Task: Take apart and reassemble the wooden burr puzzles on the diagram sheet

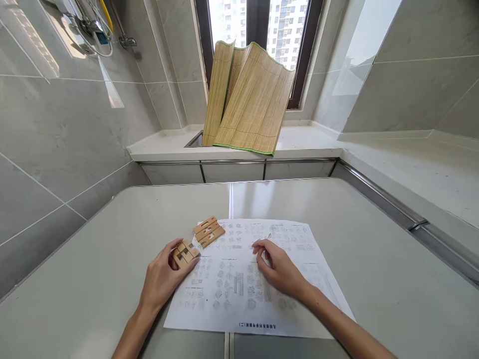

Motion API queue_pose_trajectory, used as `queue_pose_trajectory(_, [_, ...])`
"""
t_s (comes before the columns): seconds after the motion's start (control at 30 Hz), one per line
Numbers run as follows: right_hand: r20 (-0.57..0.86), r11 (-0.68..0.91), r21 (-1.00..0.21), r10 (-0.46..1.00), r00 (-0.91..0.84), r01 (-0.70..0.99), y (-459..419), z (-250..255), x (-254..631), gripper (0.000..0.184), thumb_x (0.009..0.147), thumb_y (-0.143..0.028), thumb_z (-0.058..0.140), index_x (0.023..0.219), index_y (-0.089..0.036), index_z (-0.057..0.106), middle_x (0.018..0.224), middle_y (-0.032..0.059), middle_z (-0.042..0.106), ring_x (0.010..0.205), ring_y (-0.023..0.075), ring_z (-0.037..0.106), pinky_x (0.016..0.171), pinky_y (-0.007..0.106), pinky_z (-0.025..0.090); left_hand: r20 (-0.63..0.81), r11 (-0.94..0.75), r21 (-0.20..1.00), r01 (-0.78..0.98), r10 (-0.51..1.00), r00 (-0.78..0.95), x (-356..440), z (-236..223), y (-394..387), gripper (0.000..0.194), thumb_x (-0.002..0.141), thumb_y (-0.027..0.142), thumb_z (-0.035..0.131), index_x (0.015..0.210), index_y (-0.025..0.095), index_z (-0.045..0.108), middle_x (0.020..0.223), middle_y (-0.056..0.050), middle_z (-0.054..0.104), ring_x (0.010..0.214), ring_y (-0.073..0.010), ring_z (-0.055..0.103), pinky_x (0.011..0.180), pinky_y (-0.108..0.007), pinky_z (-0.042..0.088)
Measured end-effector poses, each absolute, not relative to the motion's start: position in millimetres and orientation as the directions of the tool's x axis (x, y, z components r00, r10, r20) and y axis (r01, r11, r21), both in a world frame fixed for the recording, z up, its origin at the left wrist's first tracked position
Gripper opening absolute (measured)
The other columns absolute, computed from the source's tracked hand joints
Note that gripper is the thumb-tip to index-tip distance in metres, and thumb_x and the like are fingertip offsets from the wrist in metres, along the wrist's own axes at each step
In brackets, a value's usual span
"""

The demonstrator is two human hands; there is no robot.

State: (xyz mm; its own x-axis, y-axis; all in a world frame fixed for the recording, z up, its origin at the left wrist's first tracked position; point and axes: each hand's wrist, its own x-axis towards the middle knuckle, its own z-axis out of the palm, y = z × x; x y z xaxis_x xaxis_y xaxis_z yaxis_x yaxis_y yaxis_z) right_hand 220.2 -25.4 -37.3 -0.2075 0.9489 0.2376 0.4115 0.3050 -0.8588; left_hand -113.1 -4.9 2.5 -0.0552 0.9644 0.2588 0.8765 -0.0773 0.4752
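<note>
The left hand (161,280) grips a block (184,254) — the right hand (279,269), empty, hovers apart over the sheet (239,289).

Holding notched wooden blocks (184,258) in the left hand (159,279), lower left of centre, near slotted wooden strips (208,233). Curling the right hand (280,268) loosely over the printed sheet (202,320) on the counter (97,269).

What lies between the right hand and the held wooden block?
Between right hand and wooden block lies only the printed sheet, with nothing on that stretch, in the head view.
</note>
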Motion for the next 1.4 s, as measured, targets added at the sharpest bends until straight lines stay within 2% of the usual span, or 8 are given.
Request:
queue_pose_trajectory(0.27, [0.257, 0.319, -0.841, 0.946, -0.196, 0.437, -25.1, -38.6, 222.8, 0.020, 0.101, -0.018, 0.047, 0.115, -0.024, 0.061, 0.105, 0.0054, 0.071, 0.086, 0.0216, 0.064, 0.072, 0.035, 0.051, 0.194, -0.051, 0.448, 0.893, 0.980, -0.041, -107.1, -7.0, 5.2, 0.070, 0.080, 0.069, 0.069, 0.135, 0.025, 0.061, 0.091, -0.002, 0.074, 0.072, -0.0215, 0.066, 0.069, -0.033, 0.055])
queue_pose_trajectory(0.4, [0.258, 0.321, -0.838, 0.946, -0.198, 0.442, -25.4, -38.3, 223.3, 0.021, 0.100, -0.019, 0.047, 0.115, -0.024, 0.062, 0.105, 0.0064, 0.072, 0.085, 0.0216, 0.065, 0.070, 0.035, 0.051, 0.210, -0.055, 0.441, 0.896, 0.977, -0.044, -104.0, -7.9, 4.0, 0.070, 0.082, 0.069, 0.068, 0.136, 0.025, 0.060, 0.091, -0.002, 0.071, 0.072, -0.0214, 0.065, 0.068, -0.033, 0.053])
queue_pose_trajectory(0.8, [0.217, 0.288, -0.842, 0.955, -0.203, 0.456, -25.5, -41.3, 222.9, 0.017, 0.102, -0.025, 0.049, 0.113, -0.024, 0.062, 0.104, 0.0063, 0.072, 0.077, 0.0215, 0.062, 0.069, 0.036, 0.050, 0.186, -0.024, 0.517, 0.856, 0.979, -0.085, -105.8, -11.4, -1.1, 0.080, 0.077, 0.074, 0.072, 0.137, 0.022, 0.059, 0.073, 0.003, 0.058, 0.070, -0.0228, 0.063, 0.070, -0.034, 0.051])
queue_pose_trajectory(1.13, [0.219, 0.297, -0.837, 0.952, -0.216, 0.459, -27.7, -37.8, 223.8, 0.019, 0.103, -0.026, 0.047, 0.113, -0.024, 0.062, 0.104, 0.0072, 0.072, 0.079, 0.0219, 0.062, 0.070, 0.037, 0.051, 0.163, -0.005, 0.498, 0.867, 0.983, -0.088, -103.2, -7.2, -3.5, 0.079, 0.077, 0.071, 0.073, 0.137, 0.024, 0.057, 0.080, 0.001, 0.063, 0.072, -0.0233, 0.065, 0.068, -0.033, 0.051])
queue_pose_trajectory(1.4, [0.228, 0.308, -0.831, 0.948, -0.222, 0.463, -27.4, -39.7, 225.2, 0.019, 0.102, -0.027, 0.047, 0.113, -0.024, 0.062, 0.104, 0.0073, 0.072, 0.084, 0.0230, 0.065, 0.071, 0.037, 0.052, 0.215, -0.005, 0.490, 0.872, 0.970, -0.116, -97.8, -7.3, -12.7, 0.074, 0.082, 0.066, 0.070, 0.138, 0.021, 0.053, 0.102, -0.005, 0.066, 0.073, -0.0213, 0.064, 0.066, -0.034, 0.052])
